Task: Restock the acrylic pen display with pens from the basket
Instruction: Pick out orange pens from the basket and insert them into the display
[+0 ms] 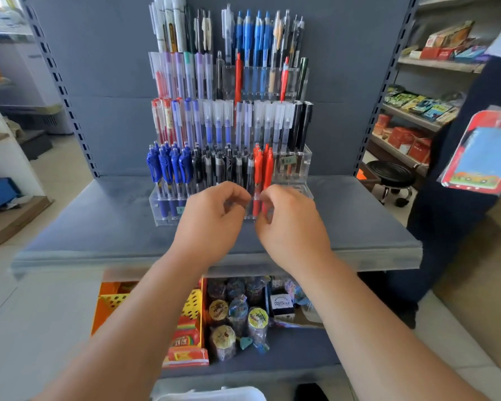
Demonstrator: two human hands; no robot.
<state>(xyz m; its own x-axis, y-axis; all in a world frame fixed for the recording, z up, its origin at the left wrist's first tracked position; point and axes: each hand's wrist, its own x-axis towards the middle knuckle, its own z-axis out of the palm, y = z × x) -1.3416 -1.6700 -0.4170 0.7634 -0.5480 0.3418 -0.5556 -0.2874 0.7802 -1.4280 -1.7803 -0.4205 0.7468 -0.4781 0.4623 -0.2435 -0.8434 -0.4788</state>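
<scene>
The tiered acrylic pen display stands on a blue-grey shelf, and each tier holds several pens. Its bottom tier carries blue pens, black pens and a few red pens, with bare slots at the right end. My left hand and my right hand meet in front of the red pens, fingers curled. My right fingertips pinch a red pen low on its barrel. My left fingertips sit just beside it, and blur hides whether they hold anything.
A lower shelf below holds jars, packets and a yellow-orange basket. A white container rim shows at the bottom edge. A black stool and stocked shelves are on the right, where a card pack hangs close.
</scene>
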